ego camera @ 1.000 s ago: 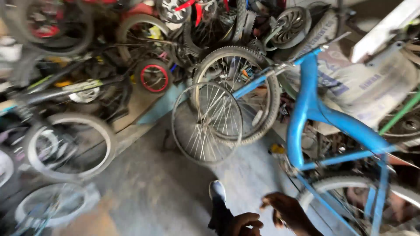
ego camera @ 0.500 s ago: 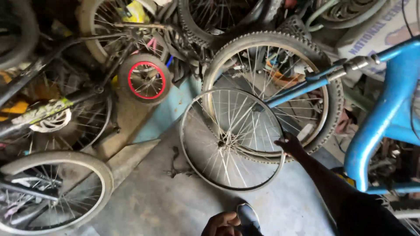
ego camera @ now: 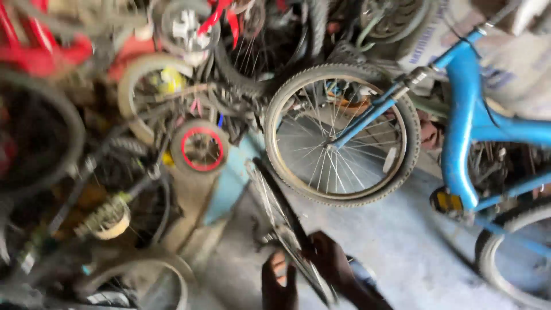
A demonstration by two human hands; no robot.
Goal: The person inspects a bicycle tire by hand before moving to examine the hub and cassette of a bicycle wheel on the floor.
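Head view: both hands gripped a bare spoked wheel rim (ego camera: 284, 221), seen nearly edge-on, just below the blue bicycle's front wheel (ego camera: 342, 135). Right hand (ego camera: 330, 261) had its fingers closed around the rim's lower part; left hand (ego camera: 277, 281) fingers pressed against it. Concrete floor (ego camera: 402, 247) lay beneath.

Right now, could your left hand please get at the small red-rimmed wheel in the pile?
Probably not easily: the left hand sits low by the bare spoked rim gripped by the right hand, and the small red-rimmed wheel lies farther off among tangled frames.
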